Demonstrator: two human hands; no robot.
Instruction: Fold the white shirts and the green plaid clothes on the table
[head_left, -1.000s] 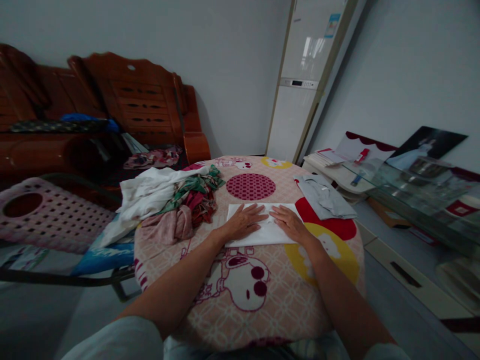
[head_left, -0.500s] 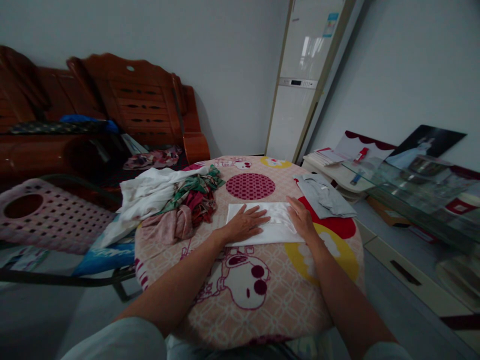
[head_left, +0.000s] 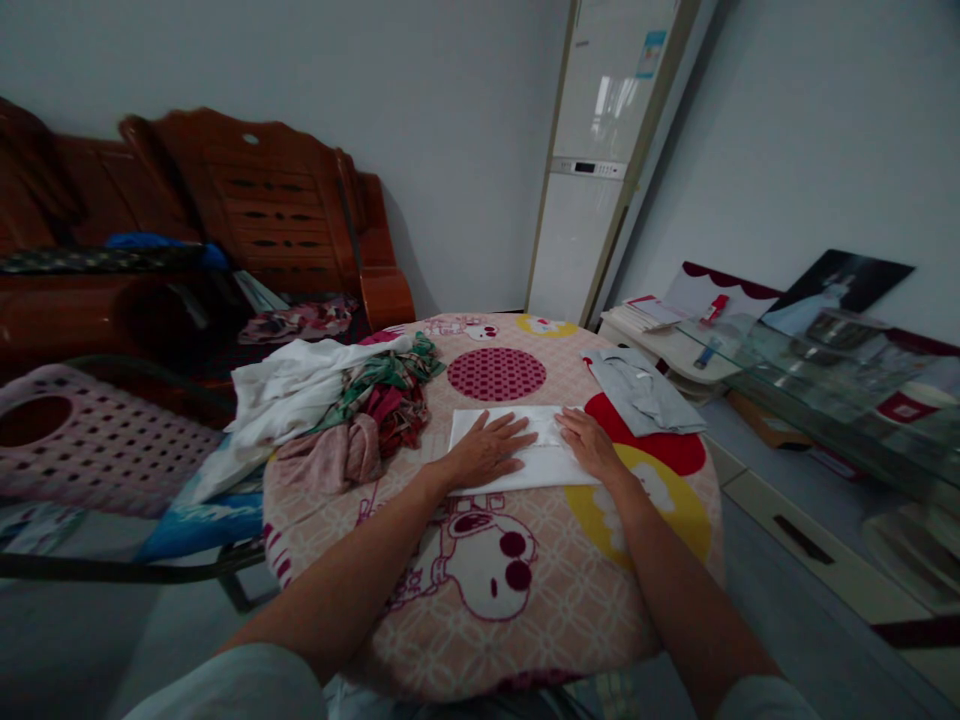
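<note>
A white folded cloth (head_left: 540,468) lies flat on the round table (head_left: 570,620), which has a patterned pink cover. My left hand (head_left: 487,450) rests on the cloth's left part, palm down with fingers spread. On the right part lies my right hand (head_left: 589,443), its fingers extended and slightly apart, pointing up and left. Neither hand grips anything. To the right of the cloth sits a folded grey garment (head_left: 646,392). A heap of loose clothes is on the table's left side: white (head_left: 289,385), green patterned (head_left: 375,378) and pink (head_left: 330,458) pieces.
A chair (head_left: 127,440) with a pink woven back stands at the left, with a blue item (head_left: 195,520) on it. Behind is a carved wooden sofa (head_left: 262,210). At the right are a glass shelf (head_left: 810,380) and a cabinet. A tall white appliance (head_left: 577,230) stands in the corner.
My right hand has slid left over the white cloth, closer to my left hand. My left hand stays in about the same place on the cloth. The view has shifted slightly.
</note>
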